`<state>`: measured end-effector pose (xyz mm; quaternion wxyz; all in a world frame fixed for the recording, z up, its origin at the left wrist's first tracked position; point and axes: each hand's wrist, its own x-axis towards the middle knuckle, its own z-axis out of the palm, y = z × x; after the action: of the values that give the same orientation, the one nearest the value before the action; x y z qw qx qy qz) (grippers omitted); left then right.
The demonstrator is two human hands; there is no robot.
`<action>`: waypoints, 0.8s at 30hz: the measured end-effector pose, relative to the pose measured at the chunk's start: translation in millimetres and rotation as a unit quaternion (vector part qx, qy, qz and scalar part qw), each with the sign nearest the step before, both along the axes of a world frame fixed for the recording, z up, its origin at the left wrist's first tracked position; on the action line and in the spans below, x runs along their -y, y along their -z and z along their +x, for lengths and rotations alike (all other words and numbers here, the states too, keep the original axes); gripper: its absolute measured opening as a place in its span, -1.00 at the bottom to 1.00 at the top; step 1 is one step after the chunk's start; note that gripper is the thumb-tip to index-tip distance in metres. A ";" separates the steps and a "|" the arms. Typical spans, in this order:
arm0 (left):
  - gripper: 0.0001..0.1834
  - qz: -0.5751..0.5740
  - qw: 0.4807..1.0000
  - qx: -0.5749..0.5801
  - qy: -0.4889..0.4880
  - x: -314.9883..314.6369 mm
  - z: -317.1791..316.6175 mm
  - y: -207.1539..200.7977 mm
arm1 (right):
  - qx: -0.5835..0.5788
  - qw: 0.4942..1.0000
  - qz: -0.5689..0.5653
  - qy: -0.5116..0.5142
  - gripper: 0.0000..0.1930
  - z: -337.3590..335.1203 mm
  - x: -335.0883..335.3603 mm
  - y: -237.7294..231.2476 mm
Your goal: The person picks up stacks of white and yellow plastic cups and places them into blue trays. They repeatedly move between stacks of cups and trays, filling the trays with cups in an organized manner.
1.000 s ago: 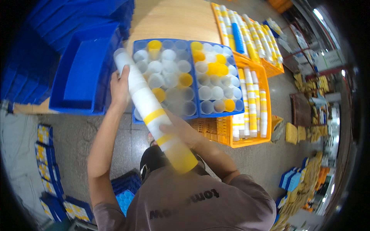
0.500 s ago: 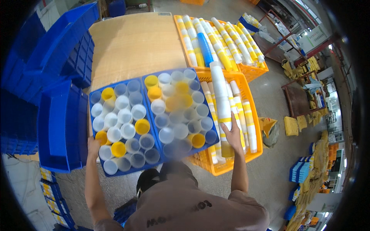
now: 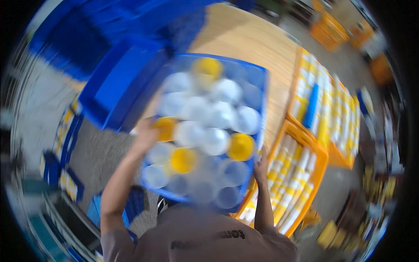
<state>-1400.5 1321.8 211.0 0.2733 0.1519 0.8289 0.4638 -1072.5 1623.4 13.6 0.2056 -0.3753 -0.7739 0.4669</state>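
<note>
A blue bin (image 3: pixel 238 62) packed with upright, round white and yellow cups (image 3: pixel 216 140) is held in front of my body, tilted and smeared by motion. My left hand (image 3: pixel 146 132) grips its left side beside a yellow cup. On the opposite side my right hand (image 3: pixel 261 167) is closed on the edge, with part of its fingers hidden. Right of the bin, an orange crate (image 3: pixel 321 174) holds long white-and-yellow tube-shaped stacks. Behind it a second orange crate (image 3: pixel 341 158) carries more such stacks and a curved blue piece (image 3: pixel 311 105).
An empty blue bin (image 3: pixel 114 83) stands left of the held one, with more blue bins (image 3: pixel 74 48) piled behind. A wooden tabletop (image 3: pixel 244 30) extends at the back. Yellow bundles (image 3: pixel 327 236) lie on the floor at right; blue-and-yellow packed bins (image 3: pixel 67 131) stand at far left.
The view has turned left. My right hand has let go of the long white-and-yellow stack and now grips the left one of the two filled bins; the other bin no longer shows.
</note>
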 end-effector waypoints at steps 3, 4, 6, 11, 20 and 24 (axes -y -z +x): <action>-0.58 -0.151 0.984 -0.093 0.032 -37.3 18.8 38.7 | -0.008 0.999 0.002 -0.052 -0.37 -25.6 5.9 6.7; -0.55 -0.110 0.990 -0.089 -0.023 -40.0 21.4 47.5 | -0.002 0.997 0.035 -0.069 -0.38 -31.6 6.1 6.4; -0.39 -0.056 0.996 -0.062 -0.042 -34.5 20.3 61.7 | 0.002 0.993 0.074 -0.090 -0.39 -46.0 7.8 6.1; -0.13 0.257 0.919 0.298 -0.023 -24.6 23.4 74.1 | 0.003 0.986 0.100 -0.136 -0.42 -88.0 36.4 -5.0; -0.09 0.118 0.971 0.196 -0.069 74.7 71.4 72.2 | -0.009 0.966 0.020 -0.258 -0.46 -175.1 184.2 -37.5; -0.06 0.137 0.969 0.176 -0.102 205.0 129.4 61.8 | -0.002 0.961 -0.038 -0.275 -0.48 -182.5 282.8 -55.9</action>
<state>-1271.0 1116.8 149.3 0.3427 0.0191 0.7073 0.6181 -1255.0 1340.5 69.5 0.0563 -0.1543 -0.8286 0.5352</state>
